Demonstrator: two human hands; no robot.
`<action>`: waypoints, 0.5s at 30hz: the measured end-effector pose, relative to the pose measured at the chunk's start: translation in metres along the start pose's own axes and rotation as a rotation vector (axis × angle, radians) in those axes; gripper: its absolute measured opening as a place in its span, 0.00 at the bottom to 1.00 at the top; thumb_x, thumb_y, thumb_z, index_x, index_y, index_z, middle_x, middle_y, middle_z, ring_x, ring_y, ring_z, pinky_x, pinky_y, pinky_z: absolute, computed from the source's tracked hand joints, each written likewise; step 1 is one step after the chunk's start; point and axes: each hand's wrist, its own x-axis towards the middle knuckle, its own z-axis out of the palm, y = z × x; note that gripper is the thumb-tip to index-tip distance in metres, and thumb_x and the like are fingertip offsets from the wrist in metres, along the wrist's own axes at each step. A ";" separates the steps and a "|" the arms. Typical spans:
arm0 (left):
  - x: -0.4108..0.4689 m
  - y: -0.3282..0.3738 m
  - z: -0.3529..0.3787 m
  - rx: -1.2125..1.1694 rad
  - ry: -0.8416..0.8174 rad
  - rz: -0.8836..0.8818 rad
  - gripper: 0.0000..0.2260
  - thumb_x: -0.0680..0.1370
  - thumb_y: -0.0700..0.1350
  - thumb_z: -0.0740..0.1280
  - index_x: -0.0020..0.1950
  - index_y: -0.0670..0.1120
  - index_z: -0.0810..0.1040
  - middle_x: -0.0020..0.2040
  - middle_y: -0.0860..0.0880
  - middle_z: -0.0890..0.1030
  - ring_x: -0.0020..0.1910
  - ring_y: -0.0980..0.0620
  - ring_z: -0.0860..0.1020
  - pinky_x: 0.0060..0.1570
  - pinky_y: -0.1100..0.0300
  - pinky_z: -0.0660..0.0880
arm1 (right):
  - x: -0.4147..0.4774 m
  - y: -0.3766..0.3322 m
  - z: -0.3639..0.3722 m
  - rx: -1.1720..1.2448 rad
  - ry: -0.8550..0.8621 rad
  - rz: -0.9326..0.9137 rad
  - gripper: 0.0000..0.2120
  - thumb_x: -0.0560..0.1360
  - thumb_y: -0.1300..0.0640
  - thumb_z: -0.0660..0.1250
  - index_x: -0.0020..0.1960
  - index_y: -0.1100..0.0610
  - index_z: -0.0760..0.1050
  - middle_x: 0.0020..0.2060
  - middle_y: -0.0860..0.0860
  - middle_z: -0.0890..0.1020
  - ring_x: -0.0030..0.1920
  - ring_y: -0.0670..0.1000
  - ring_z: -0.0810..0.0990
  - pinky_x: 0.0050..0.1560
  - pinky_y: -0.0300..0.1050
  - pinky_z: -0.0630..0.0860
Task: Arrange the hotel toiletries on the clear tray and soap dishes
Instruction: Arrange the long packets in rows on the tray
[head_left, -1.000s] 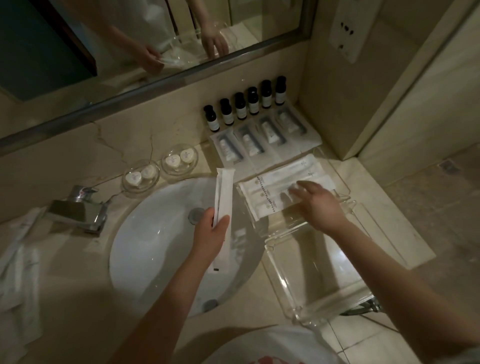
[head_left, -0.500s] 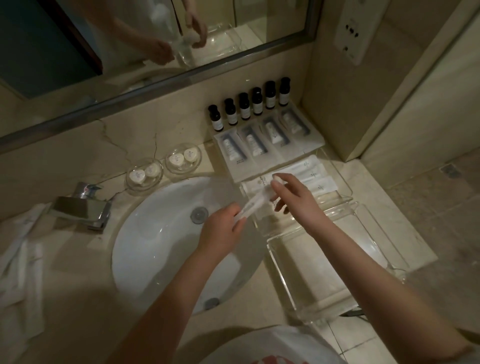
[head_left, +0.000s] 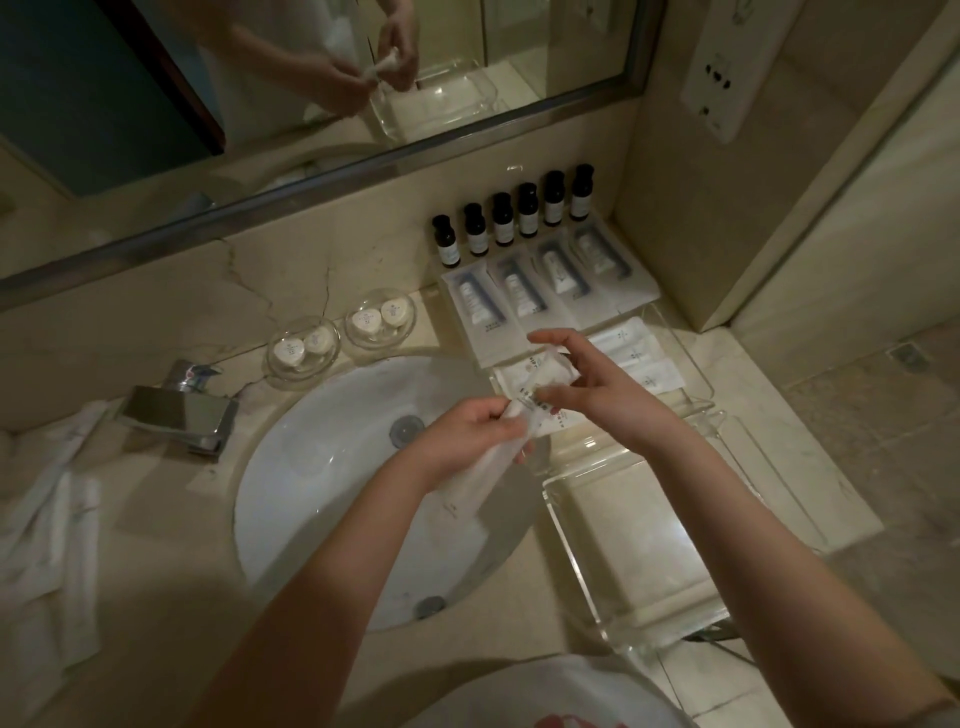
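Note:
My left hand (head_left: 467, 441) grips a long white toiletry packet (head_left: 485, 475) over the right edge of the basin. My right hand (head_left: 592, 387) pinches the packet's upper end above the clear tray (head_left: 649, 525). Flat white packets (head_left: 636, 358) lie at the tray's far end; its near half is bare. Behind the tray lie several boxed tubes (head_left: 550, 288) and a row of dark small bottles (head_left: 514, 218). Two clear soap dishes (head_left: 304, 348) (head_left: 381, 325) each hold two round wrapped soaps.
A white basin (head_left: 332, 493) sits in the marble counter, with a chrome tap (head_left: 182, 413) at its left. More white packets (head_left: 52, 530) lie loose at the far left. A mirror (head_left: 311, 78) runs along the back; a wall stands to the right.
The left hand brought the long packet from upright over the basin toward the tray. The right hand lifted off the packets in the tray and took hold of its upper end.

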 end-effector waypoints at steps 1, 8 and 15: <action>0.002 -0.001 0.000 -0.031 0.017 0.008 0.06 0.78 0.41 0.63 0.51 0.44 0.78 0.39 0.49 0.82 0.37 0.55 0.80 0.40 0.64 0.76 | 0.002 -0.001 0.003 0.018 0.043 -0.003 0.23 0.73 0.65 0.67 0.65 0.49 0.68 0.53 0.56 0.76 0.42 0.52 0.77 0.50 0.49 0.77; 0.014 0.004 0.005 -0.622 0.501 0.113 0.07 0.77 0.33 0.62 0.52 0.40 0.74 0.39 0.47 0.82 0.37 0.53 0.82 0.37 0.64 0.79 | -0.010 0.028 0.008 0.106 0.177 0.152 0.10 0.76 0.56 0.65 0.57 0.54 0.75 0.46 0.51 0.82 0.44 0.50 0.80 0.49 0.46 0.74; 0.019 0.008 0.034 -0.723 0.482 0.213 0.06 0.77 0.33 0.61 0.48 0.44 0.72 0.41 0.47 0.83 0.43 0.54 0.82 0.45 0.58 0.79 | -0.035 0.065 0.023 0.302 0.152 0.146 0.05 0.72 0.65 0.69 0.43 0.56 0.79 0.32 0.46 0.82 0.32 0.44 0.79 0.36 0.36 0.75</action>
